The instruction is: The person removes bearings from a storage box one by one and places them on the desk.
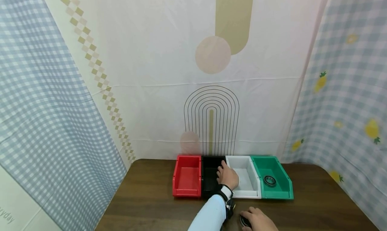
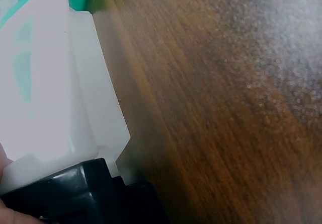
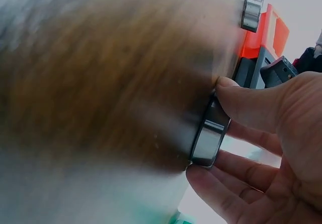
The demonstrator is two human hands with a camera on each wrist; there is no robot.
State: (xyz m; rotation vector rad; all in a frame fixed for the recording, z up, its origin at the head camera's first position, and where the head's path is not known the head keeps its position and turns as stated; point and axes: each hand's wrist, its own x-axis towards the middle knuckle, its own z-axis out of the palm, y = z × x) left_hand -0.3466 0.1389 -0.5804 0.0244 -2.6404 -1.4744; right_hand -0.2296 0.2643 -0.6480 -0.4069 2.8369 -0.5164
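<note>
While the left hand [image 1: 228,178] lies over the black bin [image 1: 208,192], its grasp indeterminable, the right hand [image 1: 259,220] pinches a ring [image 3: 209,141] at the tabletop [image 1: 145,197], right of and nearer than that bin. Pickup appears in hand; next, a steady lift seems required.

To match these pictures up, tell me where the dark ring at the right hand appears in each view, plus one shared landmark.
Head: dark ring at the bottom edge, right of centre, partly covered by the right hand.
Left wrist: not in it.
Right wrist: right of centre, below mid-height, held by that hand.
Shared landmark: green bin, right end of the row in head, top left in left wrist, sliver at the bottom edge in right wrist.
</note>
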